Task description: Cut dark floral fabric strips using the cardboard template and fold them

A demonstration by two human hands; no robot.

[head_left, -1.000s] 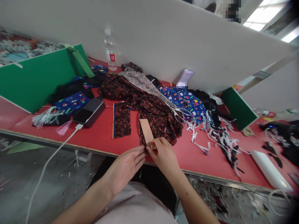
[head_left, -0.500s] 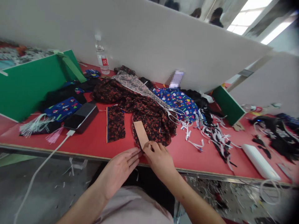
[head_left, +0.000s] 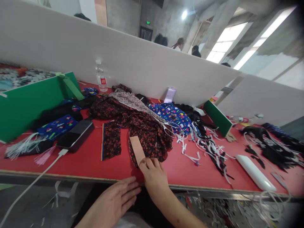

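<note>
The fingers of my right hand [head_left: 154, 177] are curled onto the lower end of a flat tan strip [head_left: 137, 148], perhaps card. That strip lies slanted over the edge of a crumpled dark cloth with a red-orange flower print [head_left: 148, 134]. My left hand [head_left: 120, 198] is at the table's front edge, fingers stretched out, nothing in it. Left of the strip lies a flat cut piece of the same flowered cloth [head_left: 111, 141], with a striped edge. White-handled scissors [head_left: 170, 128] rest at the cloth's right side.
A power bank-like black device [head_left: 76, 136] with a white cable and tasselled blue cloth [head_left: 57, 126] lie left. Behind are a water bottle [head_left: 101, 77] and a propped phone [head_left: 169, 95]. White and black scraps [head_left: 211, 144] and a long white device [head_left: 255, 172] lie right. Green dividers [head_left: 35, 106] flank the red table.
The view has tipped upward, showing more of the room. My left hand has drawn away from the strip's lower end, toward me. My right hand stays on the strip.
</note>
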